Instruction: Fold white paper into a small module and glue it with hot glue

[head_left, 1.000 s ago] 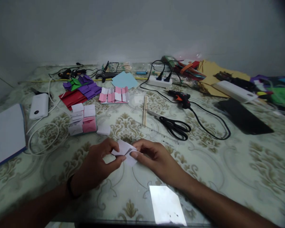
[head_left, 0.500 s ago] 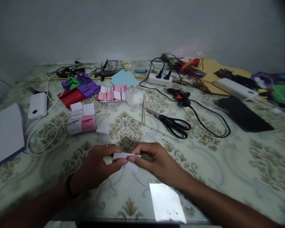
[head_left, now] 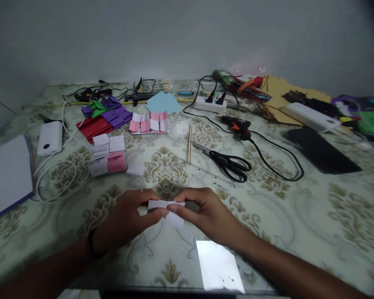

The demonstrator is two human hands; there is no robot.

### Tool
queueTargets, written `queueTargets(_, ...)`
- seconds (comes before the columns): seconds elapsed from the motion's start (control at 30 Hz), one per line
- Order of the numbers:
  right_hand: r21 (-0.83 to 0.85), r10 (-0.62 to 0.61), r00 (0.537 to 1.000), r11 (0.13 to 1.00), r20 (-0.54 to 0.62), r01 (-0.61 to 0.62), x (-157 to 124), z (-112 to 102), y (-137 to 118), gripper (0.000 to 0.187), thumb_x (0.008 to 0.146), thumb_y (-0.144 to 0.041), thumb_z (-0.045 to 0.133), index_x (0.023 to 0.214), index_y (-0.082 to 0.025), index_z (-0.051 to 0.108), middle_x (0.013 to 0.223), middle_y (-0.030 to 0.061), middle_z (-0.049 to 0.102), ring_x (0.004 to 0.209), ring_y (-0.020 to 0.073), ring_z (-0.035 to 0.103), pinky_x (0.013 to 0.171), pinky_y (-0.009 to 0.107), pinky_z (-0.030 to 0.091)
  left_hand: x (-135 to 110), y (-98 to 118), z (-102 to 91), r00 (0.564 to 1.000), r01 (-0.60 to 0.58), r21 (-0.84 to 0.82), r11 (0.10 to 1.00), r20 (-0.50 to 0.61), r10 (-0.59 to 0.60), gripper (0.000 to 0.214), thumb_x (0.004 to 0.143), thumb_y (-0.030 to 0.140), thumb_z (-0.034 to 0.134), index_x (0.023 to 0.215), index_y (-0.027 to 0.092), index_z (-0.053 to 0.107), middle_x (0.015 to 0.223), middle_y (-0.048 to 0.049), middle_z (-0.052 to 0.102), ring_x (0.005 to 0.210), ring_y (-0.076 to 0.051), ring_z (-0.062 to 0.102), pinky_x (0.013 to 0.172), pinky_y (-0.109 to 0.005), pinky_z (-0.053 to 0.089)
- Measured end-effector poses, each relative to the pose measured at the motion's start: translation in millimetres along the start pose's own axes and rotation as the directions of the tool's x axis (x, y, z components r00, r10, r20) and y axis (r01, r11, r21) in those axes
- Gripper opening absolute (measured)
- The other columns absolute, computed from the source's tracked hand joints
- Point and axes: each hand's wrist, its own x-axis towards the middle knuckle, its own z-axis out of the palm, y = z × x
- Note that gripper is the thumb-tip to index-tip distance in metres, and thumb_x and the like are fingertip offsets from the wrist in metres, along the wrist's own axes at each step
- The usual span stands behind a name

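Item one, folded white paper piece (head_left: 156, 204): we find it between both hands, inward from the middle of the counter's near edge (head_left: 149, 288). A second ago it lies slanted with its flaps parted; half a second ago it shows as a narrow, level strip. Now we record that strip a little straighter, its two upper parts meeting near the thumbs. We judge that a fold is being lined up and pressed flat. A pale patch hangs below the thumbs; whether it is paper or reflection we cannot tell.

Item two, left hand (head_left: 136, 214): thumb and fingers drawn to a narrow pinch, holding the strip's left part. The thumb is nearer the right one than a second ago.

Item three, right hand (head_left: 202, 211): likewise pinched, thumb in front, holding the right part; little altered.

Surroundings, unchanged: pink-and-white folded stack (head_left: 116, 162) toward the counter's left edge, loose white piece (head_left: 135, 169) just beside it; black-handled scissors (head_left: 229, 164) right of centre; glue gun (head_left: 238, 126) beyond them, toward the far edge.
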Motion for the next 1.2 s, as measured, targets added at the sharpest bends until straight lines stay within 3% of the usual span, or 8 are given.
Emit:
queueTargets(0.4,-0.029,-0.043,0.999,0.999,-0.013,0.043,0.5,2.0,0.3,0.033,0.094,-0.050,0.073,0.081,-0.020,0.077,0.073,0.0004,0.074,0.066,0.0143,0.064,0.065,0.025,0.047,-1.4,3.1,2.2,1.000,-0.013,0.037,0.999,-0.017,0.013,0.020,0.090,0.028,0.064,0.072,0.020,0.066,0.065,0.0038,0.061,0.062,-0.013,0.055,0.062,-0.026,0.040)
queueTargets(0.77,-0.016,-0.053,0.998,0.998,0.014,0.053,-2.4,4.6,1.1,0.039,0.093,-0.051,0.073,0.072,-0.018,0.071,0.061,-0.0028,0.061,0.058,0.0116,0.050,0.057,0.024,0.038,-3.8,6.7,2.3,0.998,-0.066,0.043,0.997,0.020,0.065,0.019,0.088,0.023,0.062,0.070,0.020,0.064,0.065,0.0036,0.062,0.060,-0.012,0.054,0.063,-0.027,0.041)
queueTargets(0.93,0.066,-0.004,1.000,0.998,0.010,0.003,0.2,5.8,1.6,0.038,0.093,-0.053,0.071,0.076,-0.019,0.069,0.070,-0.0007,0.066,0.065,0.0133,0.055,0.062,0.025,0.042,-2.3,5.2,0.3,0.999,-0.021,-0.002,1.000,0.031,0.021,0.021,0.089,0.026,0.063,0.069,0.019,0.063,0.064,0.0043,0.060,0.060,-0.011,0.052,0.061,-0.025,0.039)
queueTargets(1.2,0.071,0.014,0.999,0.997,0.049,-0.018,0.0,1.1,2.7,0.041,0.096,-0.054,0.066,0.076,-0.018,0.065,0.068,-0.0019,0.058,0.065,0.0125,0.048,0.059,0.025,0.036,-1.1,8.6,-1.5,0.991,0.077,-0.047,0.996,0.114,-0.071,0.027,0.091,0.029,0.062,0.067,0.018,0.065,0.059,0.0038,0.061,0.055,-0.011,0.050,0.053,-0.024,0.034)
